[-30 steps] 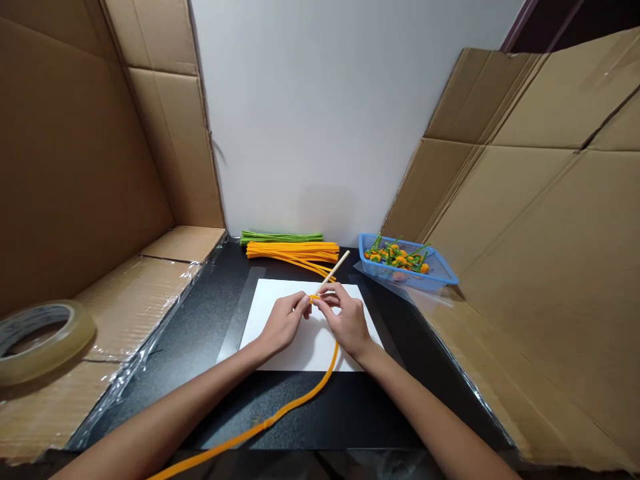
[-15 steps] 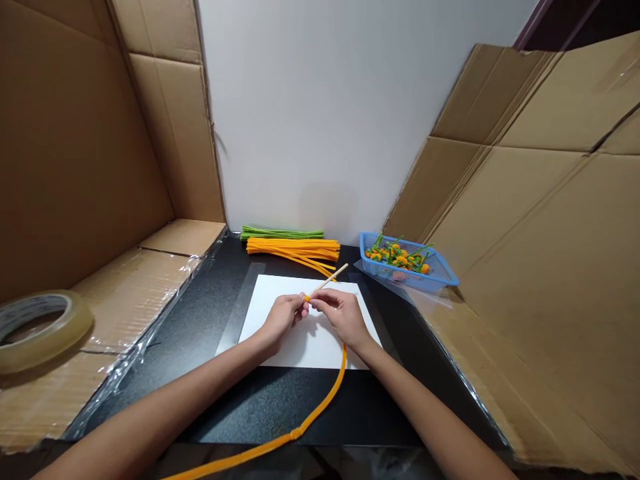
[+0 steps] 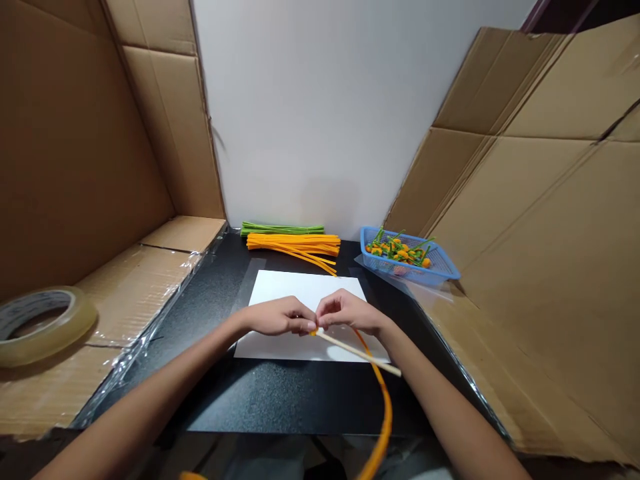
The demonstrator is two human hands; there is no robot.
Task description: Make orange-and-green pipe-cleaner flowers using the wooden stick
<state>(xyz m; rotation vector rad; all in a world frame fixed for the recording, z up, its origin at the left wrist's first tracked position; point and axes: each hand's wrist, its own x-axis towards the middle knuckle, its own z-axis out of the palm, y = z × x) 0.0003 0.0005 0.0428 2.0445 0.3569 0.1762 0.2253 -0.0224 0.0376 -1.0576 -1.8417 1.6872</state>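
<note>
Over the white paper point(image 3: 285, 348), my left hand point(image 3: 280, 316) is closed in a pinch at the end of a thin wooden stick point(image 3: 359, 352), where a little orange fuzz shows. The stick slants down to the right, its free end beneath my right wrist. My right hand point(image 3: 350, 312) is also closed, its fingertips pinching close to the left ones at the wound end. A long orange pipe cleaner point(image 3: 387, 408) trails from under the right hand, curving down past the table's front edge. The fingers hide most of the wound part.
At the back lie bundles of green pipe cleaners point(image 3: 283, 229) and orange pipe cleaners point(image 3: 295, 244). A blue basket point(image 3: 440, 270) with small orange-and-green pieces stands back right. A tape roll point(image 3: 80, 320) rests on cardboard at left. Cardboard walls point(image 3: 540, 220) flank the black table point(image 3: 240, 393).
The stick has swung from pointing up and right to pointing down and right. Both hands have turned and come slightly lower, and the trailing pipe cleaner has swung to the right.
</note>
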